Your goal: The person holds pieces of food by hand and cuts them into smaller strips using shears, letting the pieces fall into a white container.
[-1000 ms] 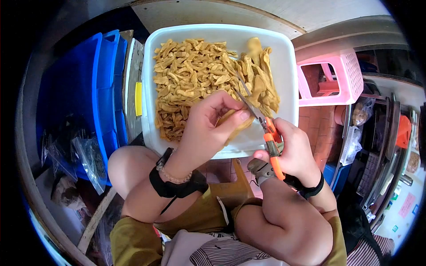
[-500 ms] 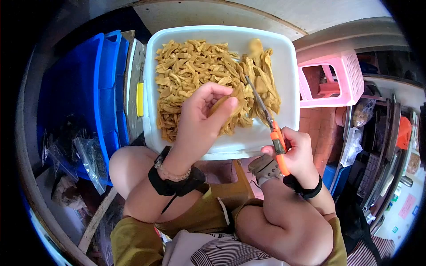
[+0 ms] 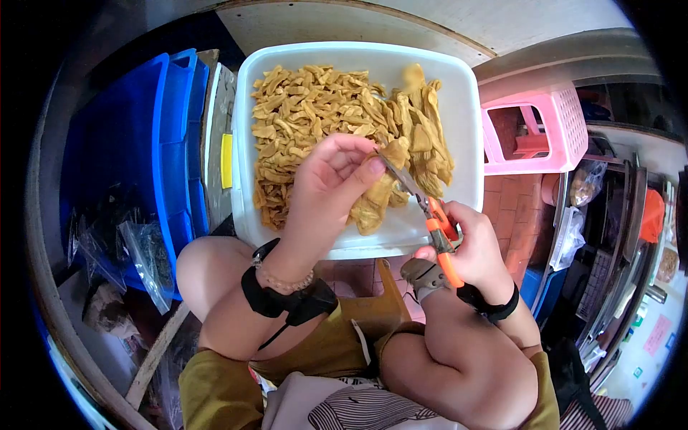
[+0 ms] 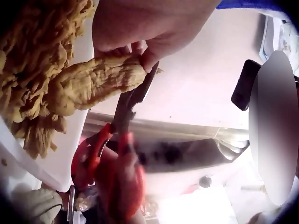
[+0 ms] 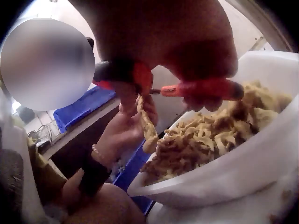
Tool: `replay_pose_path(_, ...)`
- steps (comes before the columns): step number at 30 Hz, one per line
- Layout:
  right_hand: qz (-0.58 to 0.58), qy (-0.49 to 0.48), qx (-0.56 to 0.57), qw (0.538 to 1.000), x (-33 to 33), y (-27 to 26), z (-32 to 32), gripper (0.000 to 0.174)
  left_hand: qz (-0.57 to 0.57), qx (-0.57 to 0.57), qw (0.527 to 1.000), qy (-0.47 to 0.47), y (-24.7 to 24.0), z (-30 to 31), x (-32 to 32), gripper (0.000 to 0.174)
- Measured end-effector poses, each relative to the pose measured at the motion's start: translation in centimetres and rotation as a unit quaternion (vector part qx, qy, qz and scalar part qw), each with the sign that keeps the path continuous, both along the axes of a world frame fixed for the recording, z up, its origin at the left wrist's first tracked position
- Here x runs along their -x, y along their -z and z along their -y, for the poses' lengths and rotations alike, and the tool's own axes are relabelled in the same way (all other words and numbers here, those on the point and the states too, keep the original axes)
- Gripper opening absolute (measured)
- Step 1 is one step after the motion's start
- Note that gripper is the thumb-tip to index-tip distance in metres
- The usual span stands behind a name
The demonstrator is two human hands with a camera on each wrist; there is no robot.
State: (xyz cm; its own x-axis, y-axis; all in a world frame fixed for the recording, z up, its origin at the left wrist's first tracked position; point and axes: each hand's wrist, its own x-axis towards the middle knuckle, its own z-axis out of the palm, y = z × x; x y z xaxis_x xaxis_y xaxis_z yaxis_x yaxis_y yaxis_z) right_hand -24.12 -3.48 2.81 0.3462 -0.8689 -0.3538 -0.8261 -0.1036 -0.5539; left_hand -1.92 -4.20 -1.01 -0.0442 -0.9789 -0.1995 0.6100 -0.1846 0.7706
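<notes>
My left hand (image 3: pixel 319 190) pinches a flat, wrinkled, yellow-brown food piece (image 3: pixel 371 204) between thumb and fingers, over a white tub (image 3: pixel 358 47). My right hand (image 3: pixel 479 247) grips scissors (image 3: pixel 434 228) with orange and dark handles. Their blades lie across the end of the piece, right beside the left thumb; in the left wrist view the blade (image 4: pixel 124 107) passes behind it. The right wrist view shows the piece (image 5: pixel 148 128) edge-on, hanging from the left fingers. Short cut strips (image 3: pixel 308 107) fill the tub's left side, and larger whole pieces (image 3: pixel 428 136) lie at its right.
Blue crates (image 3: pixel 161 143) stand left of the tub, with clear plastic bags (image 3: pixel 147 251) inside. A pink plastic stool (image 3: pixel 566 129) is at the right, near a shelf rack holding bags. The person's bent knees flank the tub's near side.
The scissors first crossed a piece at the left fingers, then moved away right, and are now back at the left fingertips. The left hand has shifted slightly left and shows a broad, flat piece.
</notes>
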Motion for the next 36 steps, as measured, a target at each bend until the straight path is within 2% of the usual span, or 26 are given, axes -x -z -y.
replay_pose_path(1, 0.0, 0.0, 0.0, 1.0, 0.0, 0.3, 0.0, 0.056, -0.01, 0.001, 1.0, -0.001, 0.1, 0.0, 0.1, 0.016)
replay_pose_path(3, 0.155, 0.058, -0.016, 0.986, 0.1, 1.3, -0.1, 0.075, -0.02, 0.003, 1.0, -0.001, 0.1, -0.1, 0.2, 0.015)
replay_pose_path(4, 0.155, 0.058, -0.016, 0.986, 0.2, 1.7, -0.3, 0.075, -0.027, -0.005, 1.0, 0.0, 0.1, -0.1, 0.2, 0.014)
replay_pose_path(6, 0.208, 0.05, 0.053, 0.975, 0.3, 2.4, -0.6, 0.09, -0.036, -0.013, 0.999, 0.002, 0.0, -0.1, 0.1, 0.013)
replay_pose_path(9, 0.205, 0.004, 0.066, 0.976, 0.1, 2.7, -0.5, 0.092, -0.019, -0.019, 1.0, -0.001, -0.3, -0.1, 0.0, 0.009)
replay_pose_path(15, 0.18, -0.038, 0.077, 0.98, -0.4, 2.2, -0.7, 0.083, -0.017, -0.03, 0.999, -0.026, -0.6, -0.2, 0.1, 0.008)
replay_pose_path(21, 0.143, -0.064, 0.096, 0.983, -0.2, 2.0, -0.6, 0.085, -0.011, -0.023, 0.998, -0.052, -0.8, -0.6, 0.2, 0.008)
replay_pose_path(23, 0.137, -0.064, 0.095, 0.984, -0.2, 1.9, -0.7, 0.085, -0.05, -0.034, 0.996, -0.072, -1.1, -0.5, 0.1, 0.008)
replay_pose_path(31, 0.117, -0.057, 0.095, 0.987, -0.8, 1.6, -0.9, 0.083, -0.005, 0.011, 0.999, -0.052, -0.1, -0.8, 0.6, 0.008)
replay_pose_path(36, 0.124, -0.088, 0.116, 0.981, -1.1, 1.5, -0.7, 0.081, 0.009, 0.027, 0.999, -0.04, -0.4, -1.0, 0.9, 0.007)
